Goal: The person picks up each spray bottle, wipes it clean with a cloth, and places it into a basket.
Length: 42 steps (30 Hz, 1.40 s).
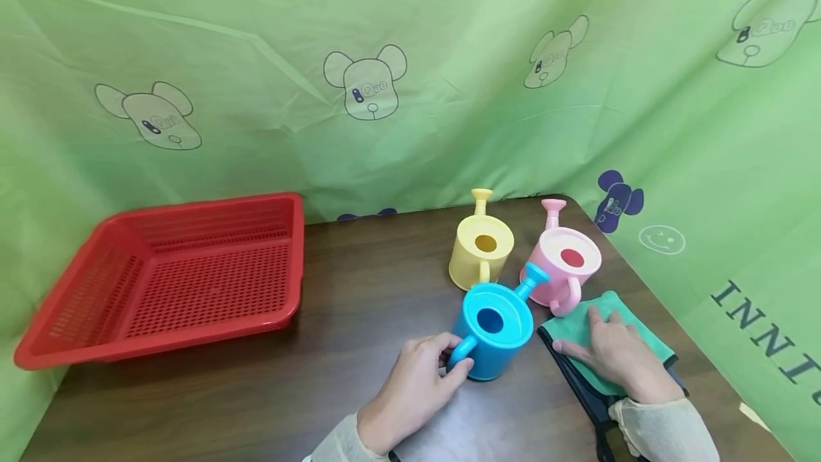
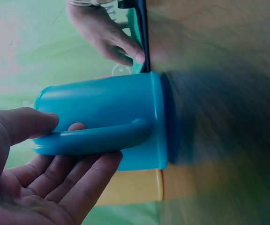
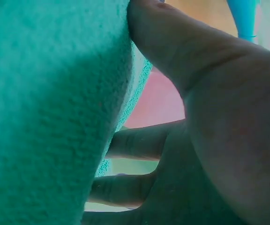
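Note:
My left hand (image 1: 417, 387) holds the handle of a blue toy watering can (image 1: 492, 330), thumb on one side and fingers curled round the other, as the left wrist view shows. The can stands upright on the wooden table, its spout pointing back and right. To the right, my right hand (image 1: 618, 355) rests with spread fingers on a folded green cloth (image 1: 612, 305) that has a black edge and strap. In the right wrist view the cloth (image 3: 46, 117) fills the left side, with the fingertips against it.
Behind the blue can stand a yellow watering can (image 1: 465, 262) and a pink one (image 1: 545, 255), the latter beside the cloth. A red plastic basket (image 1: 291, 291) sits at the table's left. Green printed fabric (image 1: 449, 127) hangs along the back and right edges.

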{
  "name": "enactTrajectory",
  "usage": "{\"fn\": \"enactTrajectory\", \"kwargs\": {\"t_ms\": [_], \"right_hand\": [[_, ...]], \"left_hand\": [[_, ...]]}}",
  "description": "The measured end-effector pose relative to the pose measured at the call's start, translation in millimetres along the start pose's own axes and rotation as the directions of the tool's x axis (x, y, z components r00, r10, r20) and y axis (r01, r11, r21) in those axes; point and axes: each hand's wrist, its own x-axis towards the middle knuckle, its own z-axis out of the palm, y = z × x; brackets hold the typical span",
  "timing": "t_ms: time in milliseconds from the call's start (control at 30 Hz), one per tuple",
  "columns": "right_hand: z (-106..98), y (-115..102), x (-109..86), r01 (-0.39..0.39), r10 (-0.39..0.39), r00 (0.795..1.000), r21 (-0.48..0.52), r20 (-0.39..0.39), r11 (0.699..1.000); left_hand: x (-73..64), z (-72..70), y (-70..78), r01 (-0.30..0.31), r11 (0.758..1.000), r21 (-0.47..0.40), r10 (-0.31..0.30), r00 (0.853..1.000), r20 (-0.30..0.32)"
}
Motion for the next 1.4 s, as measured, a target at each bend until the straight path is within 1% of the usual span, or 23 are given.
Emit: {"fn": "enactTrajectory", "kwargs": {"t_ms": [100,200,267,433,533,633,767,900,1033,1133,1200,1267,1400], "right_hand": [[1.8,3.2,-3.0,-0.002,0.002,1.0,0.0,-0.007,1.0],[6.7,8.0,-6.0,0.013,-0.013,1.0,-0.008,-0.021,1.0],[11.0,10.6,-8.2,0.027,-0.027,0.999,-0.011,-0.046,1.0],[18.2,17.8,-14.8,0.05,-0.051,0.996,-0.011,-0.072,0.999],[19.0,21.7,-20.2,0.056,-0.056,0.997,-0.016,-0.055,0.998],[18.4,23.6,-22.4,0.076,-0.077,0.995,-0.028,-0.059,0.997],[15.5,22.5,-19.7,0.101,-0.104,0.991,-0.035,-0.084,0.994],[13.5,21.2,-17.9,0.111,-0.115,0.989,-0.044,-0.095,0.993],[12.7,18.8,-18.0,0.111,-0.114,0.99,-0.043,-0.082,0.993],[11.3,13.3,-18.6,0.094,-0.095,0.994,-0.035,-0.047,0.995],[10.7,10.0,-18.9,0.087,-0.088,0.996,-0.038,-0.031,0.995],[11.0,8.1,-19.5,0.091,-0.092,0.995,-0.043,-0.026,0.995],[13.4,6.1,-18.9,0.126,-0.129,0.99,-0.054,-0.062,0.991]], "left_hand": [[-2.8,1.0,-2.2,-0.01,1.0,-0.008,0.01,1.0,-0.01],[-5.1,0.8,-3.9,-0.03,0.999,-0.012,0.03,0.999,-0.014],[-6.0,-0.3,-4.9,-0.046,0.999,-0.012,0.046,0.999,-0.025],[-6.9,-4.6,-7.4,-0.093,0.995,0.022,0.094,0.994,-0.05],[-7.0,-8.2,-8.4,-0.103,0.994,0.032,0.104,0.994,-0.041],[-6.1,-14.4,-9.0,-0.089,0.996,0.029,0.09,0.995,-0.03],[-3.7,-25.6,-8.7,-0.066,0.997,0.038,0.067,0.997,-0.025],[-2.3,-35.5,-7.4,-0.055,0.997,0.053,0.055,0.998,-0.012],[-1.3,-46.2,-4.6,-0.035,0.998,0.06,0.034,0.999,0.007],[-0.8,-54.2,-2.1,-0.014,0.998,0.057,0.014,1.0,0.015],[-1.2,-58.7,-0.7,-0.008,0.999,0.05,0.008,1.0,0.014],[-1.6,-62.7,0.2,-0.015,0.999,0.052,0.015,1.0,0.003],[-2.3,-72.0,1.1,-0.039,0.998,0.056,0.042,0.998,-0.037]]}}
